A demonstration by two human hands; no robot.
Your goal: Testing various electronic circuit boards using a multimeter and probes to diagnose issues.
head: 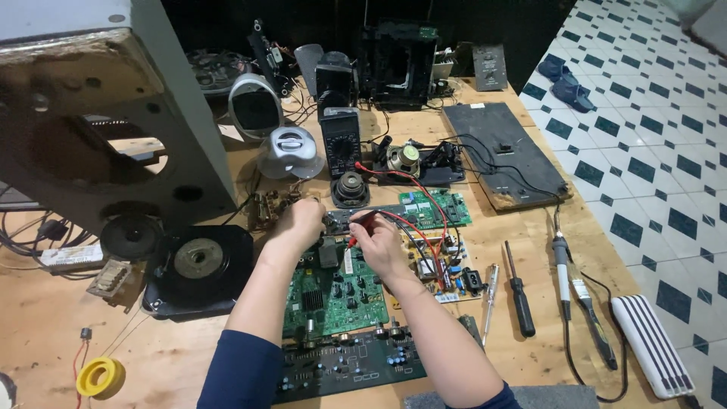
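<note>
My left hand [299, 221] rests with curled fingers at the far edge of a green circuit board [333, 291], apparently pinching a black probe against a dark narrow board [341, 220]. My right hand [379, 244] grips a red multimeter probe [362, 220], its tip touching that same narrow board. Red and black leads [413, 189] run back toward the black multimeter [341, 140]. A beige board with yellow parts [447, 273] lies right of my right hand. Another green board [439, 206] sits just beyond it.
A grey speaker cabinet [91, 113] stands at the left over a loose speaker driver [198, 261]. A screwdriver [519, 291], test pen [489, 291], soldering iron [562, 265] and white power strip [651, 344] lie right. A yellow tape roll [101, 376] is near left. Tiled floor [651, 136] lies beyond.
</note>
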